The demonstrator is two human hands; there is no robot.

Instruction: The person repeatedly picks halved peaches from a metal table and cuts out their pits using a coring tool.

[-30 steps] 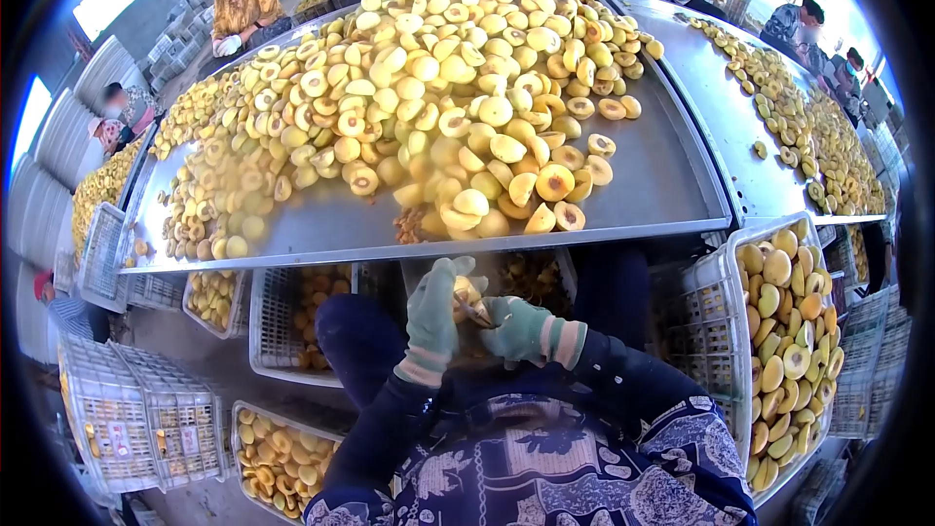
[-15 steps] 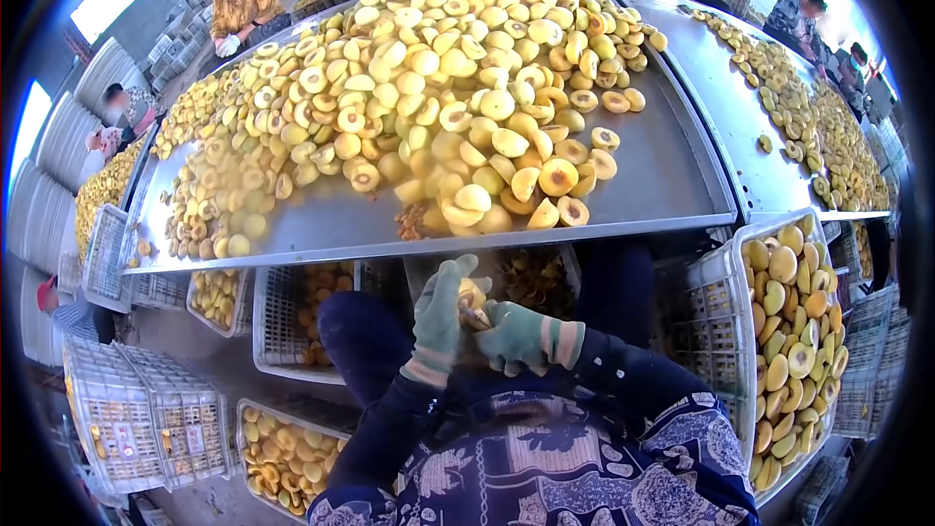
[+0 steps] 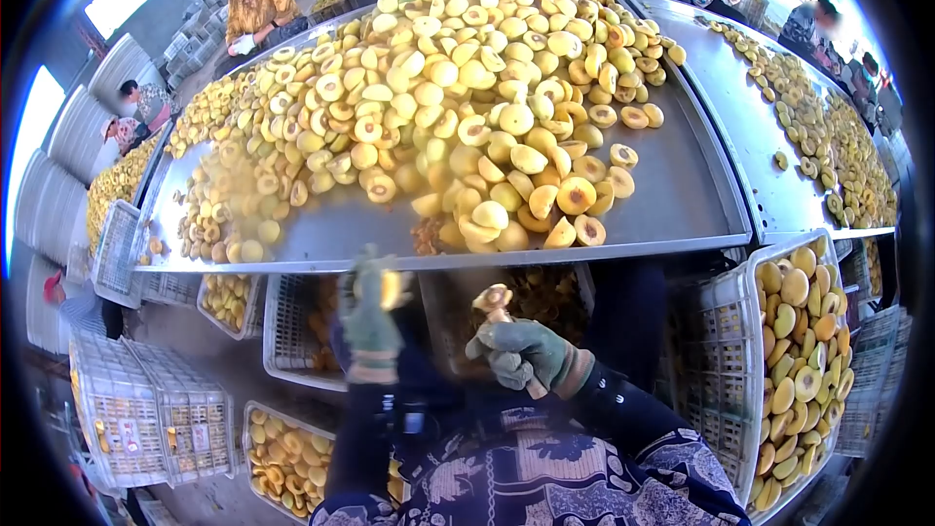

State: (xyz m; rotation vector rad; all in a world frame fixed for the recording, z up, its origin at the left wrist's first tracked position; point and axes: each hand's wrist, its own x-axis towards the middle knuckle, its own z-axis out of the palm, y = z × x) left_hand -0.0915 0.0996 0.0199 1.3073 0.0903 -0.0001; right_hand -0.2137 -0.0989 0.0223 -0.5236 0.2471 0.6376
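My left hand (image 3: 372, 317), in a green glove and blurred by motion, is closed on a yellow fruit half (image 3: 392, 289) near the table's front edge. To its right, my gloved right hand (image 3: 531, 353) grips a pale-handled tool (image 3: 537, 388). A brownish piece (image 3: 493, 300) sits at the tool's upper end, above the thumb; its exact nature is unclear. Beyond both hands, halved yellow fruits (image 3: 458, 88) are heaped on the metal table (image 3: 672, 195). Some halves show brown centres.
A crate of fruit halves (image 3: 763, 370) stands at my right. More crates (image 3: 278, 331) are below the table and at lower left (image 3: 117, 419). A second metal table (image 3: 769, 185) adjoins on the right. Several people, one in a gold top (image 3: 263, 5), are around the tables.
My hands were together around the fruit; now they are apart. My left hand has moved left with the fruit half. The tool in my right hand has come into clearer view. The view has shifted slightly.
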